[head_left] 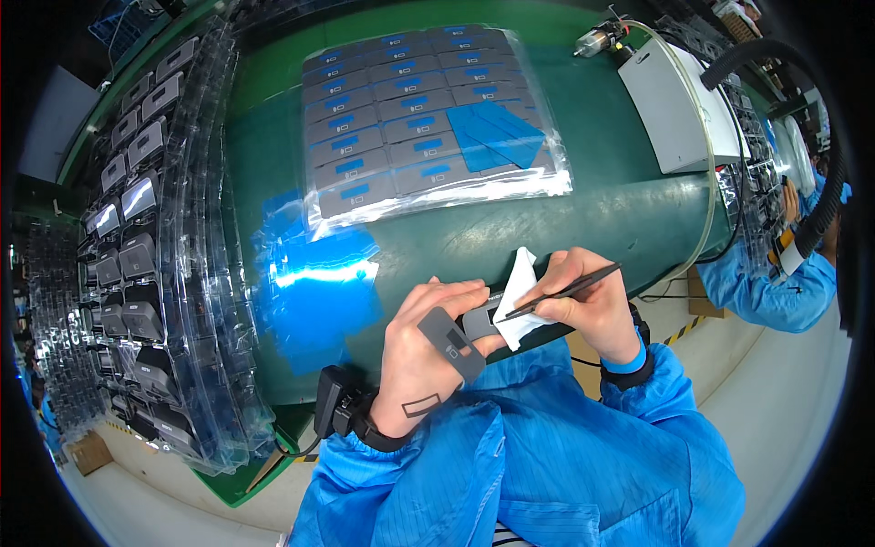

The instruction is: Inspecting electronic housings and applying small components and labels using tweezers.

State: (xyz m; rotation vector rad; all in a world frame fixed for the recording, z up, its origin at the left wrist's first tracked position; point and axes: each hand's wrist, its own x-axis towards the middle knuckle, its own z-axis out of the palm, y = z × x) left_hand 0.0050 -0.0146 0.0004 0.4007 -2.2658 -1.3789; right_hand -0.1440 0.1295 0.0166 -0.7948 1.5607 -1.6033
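Observation:
My left hand (407, 351) is closed around a small dark grey device (478, 322), mostly hidden by the fingers. A dark grey adhesive panel with a cut-out window (440, 330) lies across the back of that hand. Nearer the wrist, a thin black rectangular frame (421, 406) also rests on the skin. My right hand (592, 305) pinches black tweezers (583, 281) together with a folded white cloth (521, 278). The tweezers' tip and the cloth are at the device's right end; whether the tip touches it I cannot tell.
A sheet of grey panels (415, 105) lies on the green table (437, 232), with blue film pieces (497, 137) on it. More blue film (319, 301) covers the left. Clear trays of devices (137, 255) stand left, a white box (670, 109) right. A co-worker's sleeve (775, 292) shows beyond.

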